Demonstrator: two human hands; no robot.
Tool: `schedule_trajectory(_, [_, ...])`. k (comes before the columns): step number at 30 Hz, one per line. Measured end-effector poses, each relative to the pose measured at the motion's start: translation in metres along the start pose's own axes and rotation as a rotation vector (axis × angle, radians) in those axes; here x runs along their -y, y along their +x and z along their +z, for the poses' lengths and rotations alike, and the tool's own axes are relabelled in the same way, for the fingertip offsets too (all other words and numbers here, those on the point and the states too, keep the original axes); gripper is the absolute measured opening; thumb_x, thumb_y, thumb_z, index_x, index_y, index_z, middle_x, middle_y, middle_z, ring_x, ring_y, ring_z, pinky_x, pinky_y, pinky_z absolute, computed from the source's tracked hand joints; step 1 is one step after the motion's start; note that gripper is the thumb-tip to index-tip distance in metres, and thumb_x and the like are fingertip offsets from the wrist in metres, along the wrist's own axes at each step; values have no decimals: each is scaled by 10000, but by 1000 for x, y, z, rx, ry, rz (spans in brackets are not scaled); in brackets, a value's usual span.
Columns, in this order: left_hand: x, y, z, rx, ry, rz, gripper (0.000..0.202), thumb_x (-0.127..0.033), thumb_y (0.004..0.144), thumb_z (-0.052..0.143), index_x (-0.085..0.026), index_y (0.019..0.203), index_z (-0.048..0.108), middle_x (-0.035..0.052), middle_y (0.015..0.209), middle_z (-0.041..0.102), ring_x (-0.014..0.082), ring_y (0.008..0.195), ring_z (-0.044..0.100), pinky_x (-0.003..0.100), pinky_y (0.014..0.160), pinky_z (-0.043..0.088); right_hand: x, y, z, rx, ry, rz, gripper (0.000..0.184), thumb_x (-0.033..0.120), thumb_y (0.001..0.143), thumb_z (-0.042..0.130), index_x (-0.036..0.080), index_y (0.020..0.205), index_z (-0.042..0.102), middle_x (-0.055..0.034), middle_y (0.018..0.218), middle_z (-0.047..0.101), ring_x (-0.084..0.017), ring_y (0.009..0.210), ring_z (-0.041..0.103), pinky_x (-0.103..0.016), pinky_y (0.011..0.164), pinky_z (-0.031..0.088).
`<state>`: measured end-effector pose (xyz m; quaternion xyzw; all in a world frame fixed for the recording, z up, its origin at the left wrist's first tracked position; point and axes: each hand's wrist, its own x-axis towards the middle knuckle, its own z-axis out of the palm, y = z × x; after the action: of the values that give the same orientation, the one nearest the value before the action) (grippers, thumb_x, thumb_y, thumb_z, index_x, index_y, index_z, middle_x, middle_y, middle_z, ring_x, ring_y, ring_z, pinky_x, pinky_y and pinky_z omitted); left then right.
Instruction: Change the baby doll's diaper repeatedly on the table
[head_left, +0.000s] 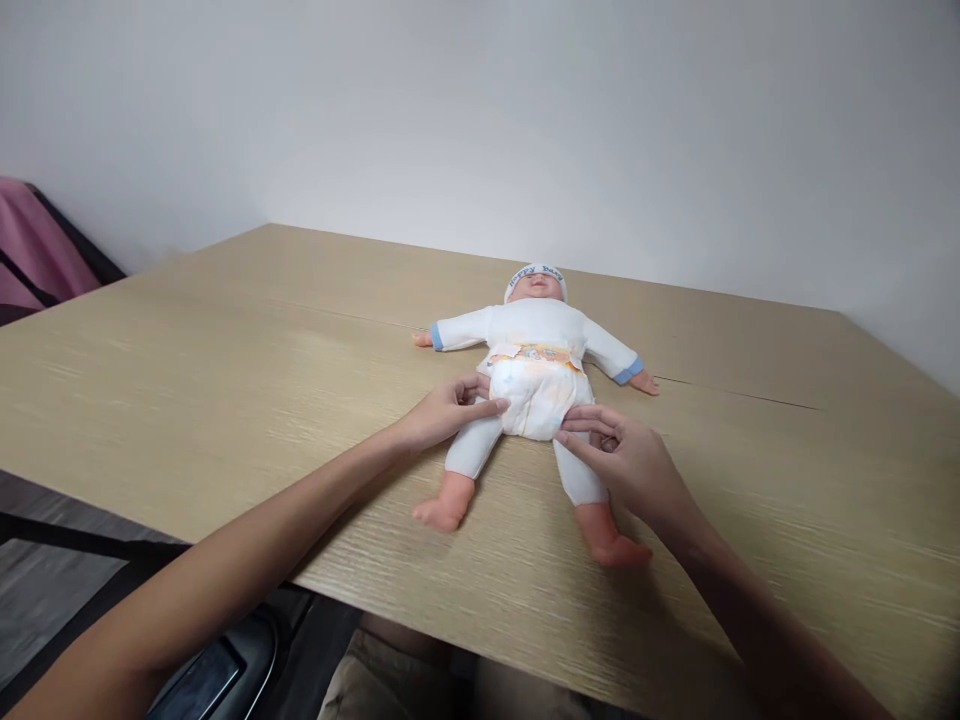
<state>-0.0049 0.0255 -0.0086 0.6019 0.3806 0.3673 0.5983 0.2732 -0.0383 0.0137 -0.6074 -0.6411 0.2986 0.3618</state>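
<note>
A baby doll point(536, 325) in a white suit with blue cuffs and a lettered white hat lies on its back, head toward the wall and legs spread toward me. Round its hips is a white diaper point(536, 400) with a coloured waistband, closed at the front. My left hand point(454, 410) is at the diaper's left leg edge, thumb and fingers closed on it. At the opposite leg edge, my right hand point(619, 445) pinches the diaper between thumb and fingers, over the doll's thigh.
The doll rests on a wide light wood table point(225, 380) with a thin seam across it. A pale wall point(480, 130) stands behind. Pink fabric point(45, 240) shows at the far left. Below the near edge is a dark object with a screen point(199, 680).
</note>
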Motion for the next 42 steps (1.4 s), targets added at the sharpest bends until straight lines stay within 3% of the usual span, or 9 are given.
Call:
schedule_trajectory(4, [-2, -1, -2, 34, 92, 31, 484, -608, 922, 837, -182, 1151, 812, 118, 1060, 794, 263, 937, 708, 379, 798, 537, 2, 1, -2, 15, -72, -8, 354, 575, 903, 778, 260, 1044, 858, -55, 964, 852, -252, 794, 731, -364, 714, 508])
schedule_trajectory(7, [-4, -2, -2, 55, 179, 42, 481, -609, 946, 814, -178, 1157, 835, 115, 1063, 805, 240, 872, 687, 353, 738, 488, 9, -2, 4, -14, -161, -51, 390, 594, 943, 710, 241, 1000, 866, -15, 667, 694, -216, 622, 597, -354, 630, 427])
schedule_trajectory(9, [-4, -2, -2, 60, 185, 38, 469, -601, 952, 813, -178, 1153, 839, 112, 1077, 811, 234, 864, 684, 346, 728, 475, 12, -4, 10, -47, -193, -83, 391, 589, 942, 701, 234, 981, 860, 1, 611, 612, -207, 603, 546, -354, 634, 406])
schedule_trajectory(17, [3, -2, 8, -11, 23, 67, 385, -527, 915, 857, -198, 1112, 823, 108, 1219, 810, 277, 1089, 713, 391, 939, 530, 12, -6, 9, -41, -161, -26, 370, 584, 928, 733, 235, 998, 834, -30, 753, 748, -202, 632, 585, -344, 624, 409])
schedule_trajectory(23, [5, -4, 7, -55, 184, 108, 413, -563, 952, 822, -207, 1161, 815, 76, 1128, 806, 238, 947, 673, 364, 824, 488, 14, -6, 2, -73, -60, 10, 341, 579, 907, 791, 256, 1016, 811, -44, 979, 869, -205, 673, 679, -335, 635, 456])
schedule_trajectory(28, [1, -8, 10, -48, 254, 148, 396, -557, 977, 791, -213, 1173, 815, 73, 1166, 821, 247, 975, 694, 379, 860, 515, 16, -8, 7, -58, -154, -36, 321, 567, 963, 742, 253, 965, 807, -42, 910, 837, -216, 689, 671, -357, 694, 471])
schedule_trajectory(34, [-1, -9, 15, -35, 412, 274, 345, -517, 963, 802, -206, 1114, 806, 72, 1117, 809, 272, 1040, 705, 412, 949, 543, 12, -9, 25, -84, -335, -228, 304, 478, 1006, 672, 241, 816, 672, -89, 990, 755, -275, 916, 671, -384, 821, 467])
schedule_trajectory(39, [2, -5, 12, -6, 242, 202, 335, -500, 968, 800, -243, 1182, 823, 91, 1269, 818, 312, 1219, 717, 481, 1109, 542, 6, -1, 17, -11, -102, -110, 325, 544, 983, 691, 241, 869, 721, -33, 875, 702, -229, 814, 603, -348, 736, 435])
schedule_trajectory(42, [0, -4, 9, 36, 86, 112, 334, -504, 952, 831, -257, 1176, 835, 95, 1310, 810, 316, 1250, 719, 470, 1099, 551, 3, 4, 9, 89, 86, 11, 400, 631, 941, 732, 232, 927, 752, -7, 804, 649, -202, 746, 540, -321, 653, 388])
